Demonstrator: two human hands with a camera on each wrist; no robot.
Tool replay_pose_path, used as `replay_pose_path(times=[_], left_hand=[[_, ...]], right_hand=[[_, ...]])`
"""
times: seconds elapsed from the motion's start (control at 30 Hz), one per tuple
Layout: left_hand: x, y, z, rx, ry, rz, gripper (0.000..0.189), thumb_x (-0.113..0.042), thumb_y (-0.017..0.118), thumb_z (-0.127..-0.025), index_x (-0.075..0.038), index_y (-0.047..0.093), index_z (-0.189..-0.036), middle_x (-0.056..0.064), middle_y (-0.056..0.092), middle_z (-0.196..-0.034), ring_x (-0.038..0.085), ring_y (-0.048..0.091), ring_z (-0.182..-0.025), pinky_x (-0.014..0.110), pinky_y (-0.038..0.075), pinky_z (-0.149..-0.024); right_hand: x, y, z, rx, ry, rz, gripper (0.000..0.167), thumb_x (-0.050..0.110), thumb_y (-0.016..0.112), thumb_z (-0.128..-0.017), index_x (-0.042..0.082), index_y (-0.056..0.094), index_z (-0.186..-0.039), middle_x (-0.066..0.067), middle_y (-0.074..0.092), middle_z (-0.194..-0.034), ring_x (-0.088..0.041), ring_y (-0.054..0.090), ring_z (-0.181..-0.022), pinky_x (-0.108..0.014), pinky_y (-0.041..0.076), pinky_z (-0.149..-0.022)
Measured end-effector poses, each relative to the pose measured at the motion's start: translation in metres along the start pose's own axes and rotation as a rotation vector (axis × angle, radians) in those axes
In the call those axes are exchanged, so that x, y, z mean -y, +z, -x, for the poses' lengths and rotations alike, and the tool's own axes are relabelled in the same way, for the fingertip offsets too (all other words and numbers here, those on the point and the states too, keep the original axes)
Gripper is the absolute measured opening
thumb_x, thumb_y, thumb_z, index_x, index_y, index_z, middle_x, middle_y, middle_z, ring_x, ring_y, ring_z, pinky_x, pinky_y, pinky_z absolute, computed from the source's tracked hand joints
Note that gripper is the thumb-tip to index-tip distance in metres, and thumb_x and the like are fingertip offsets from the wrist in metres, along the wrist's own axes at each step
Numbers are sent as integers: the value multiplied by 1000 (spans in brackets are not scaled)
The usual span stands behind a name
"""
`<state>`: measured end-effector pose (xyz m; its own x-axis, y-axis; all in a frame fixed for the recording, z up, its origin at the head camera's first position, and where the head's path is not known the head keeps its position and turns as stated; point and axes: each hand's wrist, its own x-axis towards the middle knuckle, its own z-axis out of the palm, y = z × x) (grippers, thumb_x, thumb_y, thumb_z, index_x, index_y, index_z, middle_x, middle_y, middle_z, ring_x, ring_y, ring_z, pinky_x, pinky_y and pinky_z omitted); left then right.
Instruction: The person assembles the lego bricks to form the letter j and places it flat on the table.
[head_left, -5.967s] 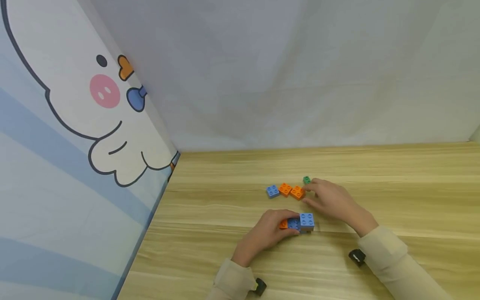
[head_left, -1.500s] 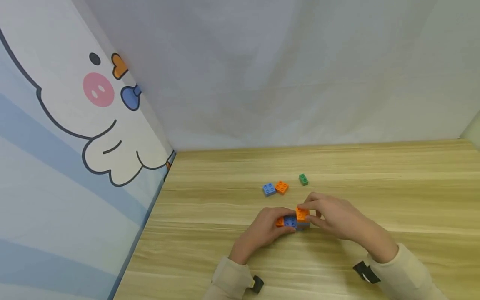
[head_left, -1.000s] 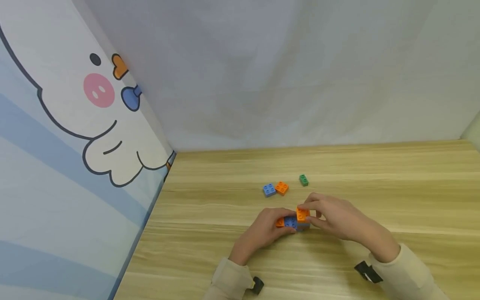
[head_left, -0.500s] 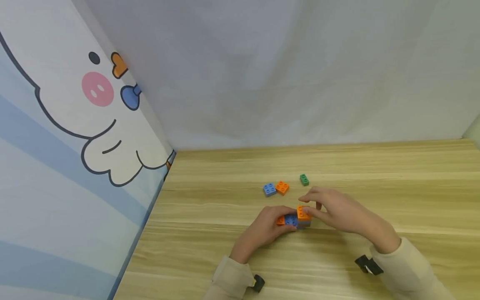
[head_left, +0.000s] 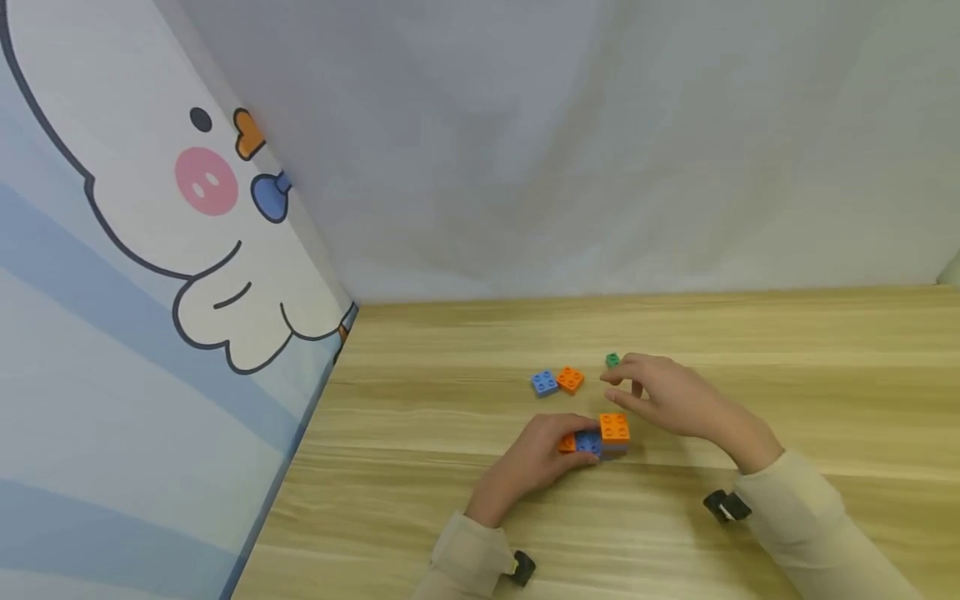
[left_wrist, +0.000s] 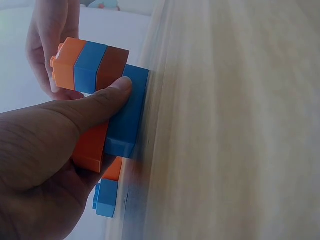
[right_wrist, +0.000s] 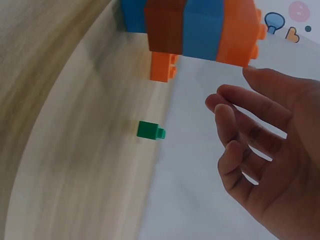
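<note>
On the wood-grain table (head_left: 420, 500) we saw the small green plastic brick (head_left: 612, 359) just beyond the right hand (head_left: 671, 398), its fingers parted, empty; the left hand (head_left: 528, 458) pinched the orange-and-blue plastic brick stack (head_left: 614, 428).

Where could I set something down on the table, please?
The wooden table is bare left of the loose blue brick and right of the right hand. It is crowded from the left hand and brick stack to the green brick.

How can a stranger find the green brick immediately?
On the wood-grain table, in the head view, look just beyond the right hand. Apart from the loose blue brick and orange brick lies the green brick, the only green one visible.
</note>
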<state>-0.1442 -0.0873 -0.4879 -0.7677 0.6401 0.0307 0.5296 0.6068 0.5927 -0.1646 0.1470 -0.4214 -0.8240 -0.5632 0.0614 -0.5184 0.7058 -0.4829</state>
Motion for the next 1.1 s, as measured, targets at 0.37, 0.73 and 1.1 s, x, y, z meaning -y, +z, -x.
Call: replay_pose_path(times=[0.37, 0.73, 1.1], left_hand=[[-1, 1, 0, 6, -10, 0, 42, -32, 71, -96, -16, 67, -134, -2, 71, -133, 10, 67, -120, 26, 52, -105], [-1, 0, 1, -6, -1, -14, 41, -33, 71, -95, -17, 68, -132, -3, 72, -131, 8, 67, -115, 24, 52, -102], [2, 1, 0, -15, 3, -11, 41, -32, 72, -95, -18, 68, -133, -4, 72, -132, 8, 67, -118, 25, 52, -104]], right_hand=[[-12, 12, -16, 6, -5, 6, 31, 25, 61, -103, 4, 71, -125, -9, 71, -112, -10, 63, -84, -29, 54, -71], [-17, 27, -41, 7, 33, 32, 33, 26, 63, -102, 5, 71, -126, -10, 72, -113, -15, 66, -85, -35, 57, -71], [-18, 37, -56, -6, 40, 47, 35, 28, 70, -97, 5, 71, -124, -10, 72, -112, -21, 68, -90, -40, 60, -75]])
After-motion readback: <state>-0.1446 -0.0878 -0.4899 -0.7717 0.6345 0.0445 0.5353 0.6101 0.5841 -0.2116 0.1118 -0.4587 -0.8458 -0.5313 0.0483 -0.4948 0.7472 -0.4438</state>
